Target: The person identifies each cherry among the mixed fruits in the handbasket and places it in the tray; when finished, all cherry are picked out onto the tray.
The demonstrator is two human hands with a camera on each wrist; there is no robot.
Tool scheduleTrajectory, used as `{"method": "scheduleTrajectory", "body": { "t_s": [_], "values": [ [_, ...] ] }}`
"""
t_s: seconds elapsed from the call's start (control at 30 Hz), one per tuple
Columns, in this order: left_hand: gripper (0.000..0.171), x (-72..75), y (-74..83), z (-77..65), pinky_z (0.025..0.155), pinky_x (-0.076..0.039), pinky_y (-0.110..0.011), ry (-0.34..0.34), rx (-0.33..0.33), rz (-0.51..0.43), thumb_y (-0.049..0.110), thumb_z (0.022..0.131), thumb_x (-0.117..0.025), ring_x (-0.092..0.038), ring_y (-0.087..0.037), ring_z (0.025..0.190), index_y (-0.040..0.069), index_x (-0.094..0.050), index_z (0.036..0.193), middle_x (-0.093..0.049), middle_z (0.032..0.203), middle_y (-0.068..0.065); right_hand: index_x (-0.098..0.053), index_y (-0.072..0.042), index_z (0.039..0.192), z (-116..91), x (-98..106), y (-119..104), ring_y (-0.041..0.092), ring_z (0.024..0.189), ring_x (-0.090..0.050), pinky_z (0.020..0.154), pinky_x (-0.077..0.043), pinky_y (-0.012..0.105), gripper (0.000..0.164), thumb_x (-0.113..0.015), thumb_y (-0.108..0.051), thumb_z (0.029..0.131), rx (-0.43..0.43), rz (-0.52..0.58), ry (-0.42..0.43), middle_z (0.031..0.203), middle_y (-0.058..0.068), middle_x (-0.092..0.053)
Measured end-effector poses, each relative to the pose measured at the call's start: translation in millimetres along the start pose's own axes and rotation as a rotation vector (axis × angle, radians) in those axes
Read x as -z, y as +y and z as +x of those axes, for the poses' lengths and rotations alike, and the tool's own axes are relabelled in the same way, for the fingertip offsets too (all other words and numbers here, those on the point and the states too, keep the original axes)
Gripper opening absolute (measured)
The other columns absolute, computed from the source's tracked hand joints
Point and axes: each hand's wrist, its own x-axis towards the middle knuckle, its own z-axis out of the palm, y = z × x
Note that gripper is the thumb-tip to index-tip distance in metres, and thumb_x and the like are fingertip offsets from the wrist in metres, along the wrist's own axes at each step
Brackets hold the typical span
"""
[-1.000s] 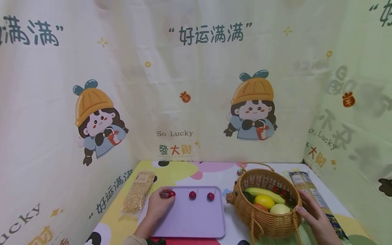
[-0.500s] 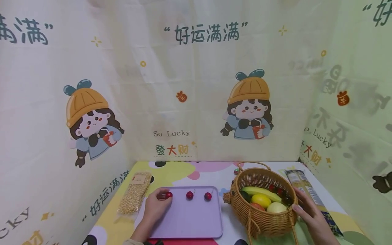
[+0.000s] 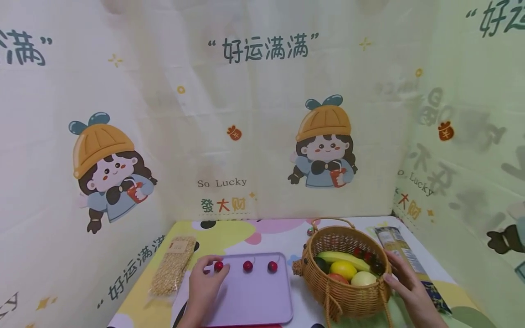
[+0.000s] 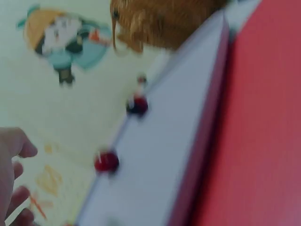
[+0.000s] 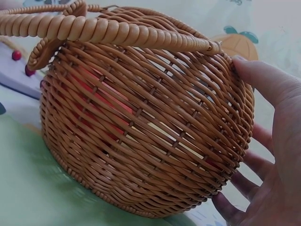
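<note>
My left hand [image 3: 205,284] is at the far left corner of a lilac tray [image 3: 256,300], its thumb and fingers parted around a red cherry [image 3: 218,265]. Two more cherries, a middle one [image 3: 248,266] and a right one [image 3: 272,266], continue the row along the tray's far side. In the left wrist view the fingers [image 4: 16,141] are spread with nothing between them. My right hand [image 3: 410,282] rests against the right side of a wicker basket [image 5: 141,122], thumb at the rim and fingers along the outer wall.
The basket holds a banana [image 3: 344,260], a lemon [image 3: 343,269], a pale round fruit [image 3: 363,279] and several dark red fruits. A bag of pale grains [image 3: 172,264] lies left of the tray. A long printed packet [image 3: 399,248] lies behind the right hand.
My left thumb and fingers have opened a little away from the left cherry, which stays in the row. The head view has shifted slightly; the right hand still rests on the basket.
</note>
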Motion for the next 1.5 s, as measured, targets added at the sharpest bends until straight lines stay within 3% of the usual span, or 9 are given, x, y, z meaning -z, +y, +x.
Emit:
{"method": "scheduleTrajectory", "body": {
  "t_s": [0.17,0.33,0.5,0.63,0.7,0.9,1.07,1.3,1.5],
  "values": [
    [0.02,-12.5,44.9,-20.4,0.095,-0.06,-0.038,-0.168,-0.15,-0.143,0.018,0.09,-0.094,-0.071,-0.02,0.104,0.023,-0.081,0.105,-0.079,0.109,0.002,-0.022,-0.018,0.177,-3,-3,-4,-0.026,0.119,-0.038,0.091,-0.052,0.014,0.065,-0.051,-0.026,0.119,-0.012,-0.019,0.007,0.166,-0.005,-0.031],
    [0.023,-28.5,86.8,-44.1,0.094,-0.062,-0.032,-0.354,-0.248,-0.244,0.021,0.091,-0.094,-0.071,-0.01,0.101,0.031,-0.08,0.105,-0.078,0.111,0.005,-0.022,-0.017,0.177,-4,-5,-7,-0.025,0.12,-0.037,0.091,-0.052,0.015,0.066,-0.051,-0.028,0.119,-0.026,-0.031,0.014,0.17,0.002,-0.028],
    [0.021,-49.1,123.4,-64.9,0.098,-0.061,-0.032,-0.482,-0.294,-0.303,0.022,0.095,-0.089,-0.071,-0.014,0.109,0.03,-0.079,0.111,-0.078,0.118,0.002,-0.021,-0.019,0.178,-6,-5,-10,-0.025,0.122,-0.034,0.091,-0.051,0.014,0.066,-0.05,-0.028,0.12,-0.023,-0.031,-0.003,0.18,0.015,-0.018],
    [0.019,-69.8,147.0,-74.7,0.099,-0.062,-0.034,-0.582,-0.328,-0.351,0.02,0.097,-0.086,-0.071,-0.024,0.117,0.022,-0.08,0.115,-0.078,0.12,0.0,-0.02,-0.02,0.179,-6,-6,-13,-0.024,0.123,-0.034,0.093,-0.05,0.013,0.067,-0.05,-0.029,0.12,-0.011,-0.025,-0.015,0.183,0.022,-0.009],
    [0.02,-81.1,157.3,-77.1,0.099,-0.064,-0.034,-0.639,-0.338,-0.381,0.02,0.098,-0.085,-0.073,-0.022,0.116,0.018,-0.08,0.118,-0.078,0.121,-0.004,-0.02,-0.02,0.179,-6,-6,-14,-0.025,0.124,-0.034,0.093,-0.05,0.013,0.067,-0.05,-0.028,0.12,0.001,-0.026,-0.014,0.182,0.021,-0.011],
    [0.017,-116.5,186.1,-73.9,0.093,-0.062,-0.022,-0.781,-0.347,-0.395,0.022,0.099,-0.083,-0.075,-0.004,0.103,0.02,-0.082,0.116,-0.08,0.115,0.004,-0.021,-0.018,0.179,-8,-8,-12,-0.026,0.124,-0.036,0.093,-0.05,0.014,0.067,-0.051,-0.028,0.12,0.007,-0.032,0.002,0.179,0.015,-0.019],
    [0.014,-144.8,204.2,-59.0,0.085,-0.06,-0.018,-0.859,-0.337,-0.286,0.023,0.099,-0.082,-0.073,0.001,0.097,0.022,-0.084,0.113,-0.081,0.11,0.011,-0.021,-0.018,0.178,-9,-9,-12,-0.025,0.125,-0.035,0.093,-0.05,0.015,0.067,-0.051,-0.028,0.12,0.002,-0.042,0.012,0.178,0.014,-0.02],
    [0.008,-174.2,230.4,-44.1,0.081,-0.058,-0.024,-0.881,-0.315,-0.037,0.031,0.097,-0.085,-0.066,0.001,0.092,0.029,-0.086,0.105,-0.076,0.102,0.019,-0.021,-0.019,0.179,-9,-8,-14,-0.025,0.125,-0.036,0.094,-0.05,0.015,0.067,-0.051,-0.03,0.119,-0.01,-0.04,0.009,0.177,0.011,-0.022],
    [0.012,-199.0,248.5,-37.1,0.09,-0.06,-0.029,-0.923,-0.289,0.099,0.03,0.1,-0.082,-0.068,-0.005,0.097,0.024,-0.088,0.108,-0.076,0.104,0.015,-0.02,-0.018,0.179,-9,-7,-14,-0.025,0.124,-0.038,0.093,-0.049,0.015,0.067,-0.05,-0.028,0.12,-0.007,-0.027,-0.009,0.181,0.022,-0.014]
  ]
}}
